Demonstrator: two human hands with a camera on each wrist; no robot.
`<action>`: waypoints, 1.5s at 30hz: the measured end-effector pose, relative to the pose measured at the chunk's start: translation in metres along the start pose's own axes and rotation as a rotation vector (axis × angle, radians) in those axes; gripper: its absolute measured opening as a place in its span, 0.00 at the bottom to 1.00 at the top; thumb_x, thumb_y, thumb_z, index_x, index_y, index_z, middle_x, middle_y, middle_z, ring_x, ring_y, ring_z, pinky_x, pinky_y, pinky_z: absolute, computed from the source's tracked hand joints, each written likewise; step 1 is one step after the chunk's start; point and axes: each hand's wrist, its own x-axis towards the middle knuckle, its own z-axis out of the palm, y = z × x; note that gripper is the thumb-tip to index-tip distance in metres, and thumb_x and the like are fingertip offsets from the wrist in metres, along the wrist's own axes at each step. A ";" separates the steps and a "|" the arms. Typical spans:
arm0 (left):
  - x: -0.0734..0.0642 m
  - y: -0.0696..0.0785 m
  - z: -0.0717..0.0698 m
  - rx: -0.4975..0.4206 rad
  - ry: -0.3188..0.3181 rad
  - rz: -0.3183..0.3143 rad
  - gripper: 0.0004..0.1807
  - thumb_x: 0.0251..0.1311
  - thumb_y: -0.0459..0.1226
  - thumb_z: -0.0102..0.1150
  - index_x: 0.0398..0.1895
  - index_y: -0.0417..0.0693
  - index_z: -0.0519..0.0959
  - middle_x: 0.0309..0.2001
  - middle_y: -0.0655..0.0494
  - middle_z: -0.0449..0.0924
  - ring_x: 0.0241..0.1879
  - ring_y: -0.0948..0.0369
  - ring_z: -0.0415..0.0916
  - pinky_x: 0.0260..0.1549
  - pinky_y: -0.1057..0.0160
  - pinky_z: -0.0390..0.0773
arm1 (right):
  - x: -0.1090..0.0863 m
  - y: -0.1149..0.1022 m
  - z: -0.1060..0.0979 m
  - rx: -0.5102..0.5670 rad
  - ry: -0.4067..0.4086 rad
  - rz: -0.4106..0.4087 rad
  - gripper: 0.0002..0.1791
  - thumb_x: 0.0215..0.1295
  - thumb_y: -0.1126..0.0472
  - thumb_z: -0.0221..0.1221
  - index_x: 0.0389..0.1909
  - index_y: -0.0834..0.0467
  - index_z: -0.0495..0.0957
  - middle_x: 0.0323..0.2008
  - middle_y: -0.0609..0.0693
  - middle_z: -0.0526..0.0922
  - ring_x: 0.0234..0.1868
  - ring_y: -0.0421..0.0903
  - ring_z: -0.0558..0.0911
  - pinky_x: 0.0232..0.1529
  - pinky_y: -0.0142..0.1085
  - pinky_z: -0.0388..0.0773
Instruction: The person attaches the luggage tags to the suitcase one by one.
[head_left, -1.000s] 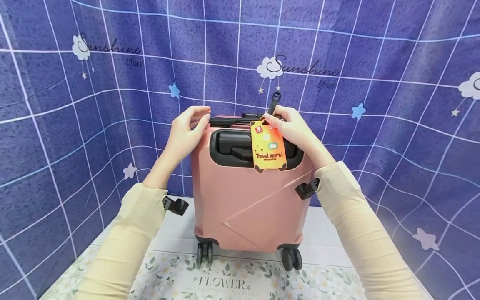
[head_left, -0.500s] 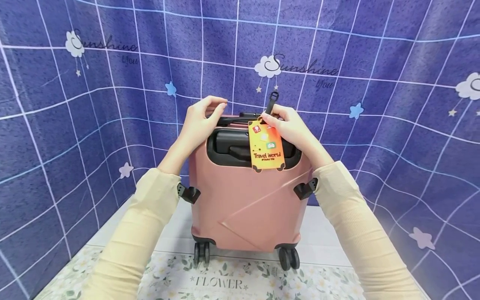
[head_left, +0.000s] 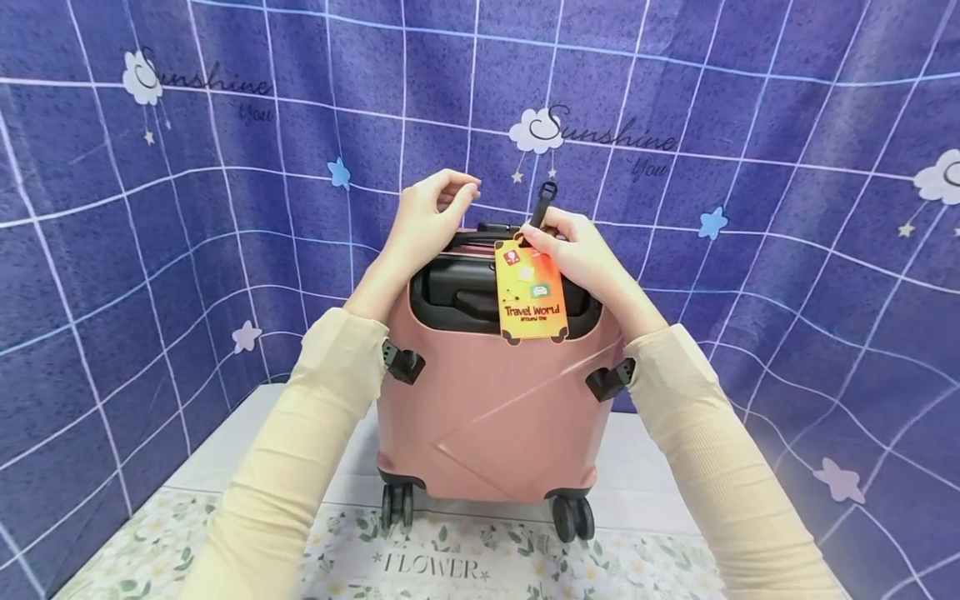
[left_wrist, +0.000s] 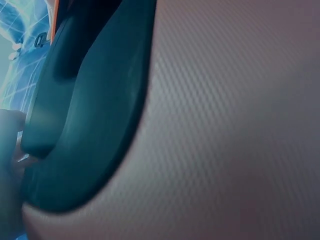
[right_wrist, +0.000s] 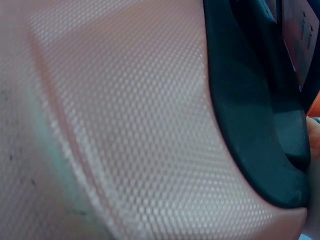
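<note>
An upright pink suitcase point(head_left: 487, 400) stands in the middle of the head view. My right hand point(head_left: 576, 250) pinches the black strap point(head_left: 540, 208) of a yellow-orange luggage tag point(head_left: 531, 292), which reads "Travel World". The strap's buckle end points up above the fingers, and the tag hangs over the black recess point(head_left: 442, 317). My left hand point(head_left: 431, 215) is raised over the suitcase's top left, fingers loosely bent and holding nothing. Below it runs the black top carry handle point(head_left: 474, 239), partly hidden by the tag. The tag's printed back point(right_wrist: 299, 40) shows in the right wrist view.
Black double wheels point(head_left: 573, 518) carry the suitcase on a pale floor mat point(head_left: 435, 550) printed with flowers. A blue-violet grid curtain point(head_left: 787, 250) encloses the back and both sides. Each sleeve bears a small black wrist camera mount point(head_left: 611, 380).
My left hand has moved right and up, from the suitcase's top left corner to above the carry handle's left part. My right hand keeps its pinch on the luggage tag's strap.
</note>
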 end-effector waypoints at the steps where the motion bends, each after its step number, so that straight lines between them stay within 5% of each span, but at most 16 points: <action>1: 0.001 0.001 0.002 -0.002 -0.004 0.001 0.14 0.67 0.38 0.51 0.47 0.40 0.79 0.43 0.47 0.84 0.43 0.58 0.81 0.47 0.67 0.77 | 0.000 0.000 -0.001 -0.010 0.004 -0.006 0.13 0.68 0.55 0.52 0.36 0.64 0.73 0.31 0.52 0.73 0.31 0.43 0.73 0.31 0.30 0.71; 13: 0.009 0.008 0.020 0.027 -0.081 -0.052 0.14 0.67 0.42 0.51 0.46 0.43 0.80 0.41 0.50 0.84 0.42 0.59 0.81 0.47 0.64 0.76 | 0.001 0.002 0.001 -0.093 0.048 -0.095 0.12 0.67 0.59 0.53 0.27 0.64 0.71 0.28 0.51 0.69 0.34 0.45 0.68 0.36 0.33 0.64; 22: 0.011 0.011 0.023 0.312 -0.277 -0.127 0.16 0.67 0.45 0.48 0.47 0.47 0.80 0.43 0.53 0.83 0.44 0.58 0.78 0.49 0.59 0.73 | 0.002 0.000 -0.002 -0.146 0.070 -0.103 0.11 0.67 0.60 0.53 0.31 0.64 0.76 0.27 0.49 0.67 0.32 0.45 0.67 0.33 0.32 0.62; 33: 0.008 0.012 0.023 0.508 -0.308 -0.094 0.18 0.69 0.45 0.42 0.25 0.45 0.73 0.25 0.51 0.71 0.33 0.52 0.71 0.38 0.56 0.69 | 0.004 0.004 0.000 -0.182 0.080 -0.124 0.12 0.66 0.59 0.54 0.27 0.64 0.75 0.25 0.49 0.65 0.31 0.45 0.65 0.31 0.32 0.60; 40: 0.008 0.008 0.023 0.463 -0.306 -0.108 0.16 0.68 0.44 0.45 0.44 0.48 0.81 0.43 0.51 0.83 0.44 0.52 0.77 0.47 0.54 0.72 | 0.006 0.004 0.001 -0.182 0.082 -0.101 0.12 0.66 0.58 0.54 0.30 0.62 0.77 0.26 0.49 0.65 0.31 0.45 0.65 0.32 0.32 0.59; 45: 0.010 0.005 0.023 0.414 -0.290 -0.127 0.15 0.67 0.44 0.48 0.46 0.50 0.81 0.45 0.53 0.82 0.45 0.54 0.77 0.48 0.55 0.71 | 0.007 0.003 0.001 -0.171 0.077 -0.087 0.11 0.66 0.58 0.54 0.34 0.61 0.80 0.26 0.49 0.66 0.31 0.46 0.66 0.32 0.33 0.60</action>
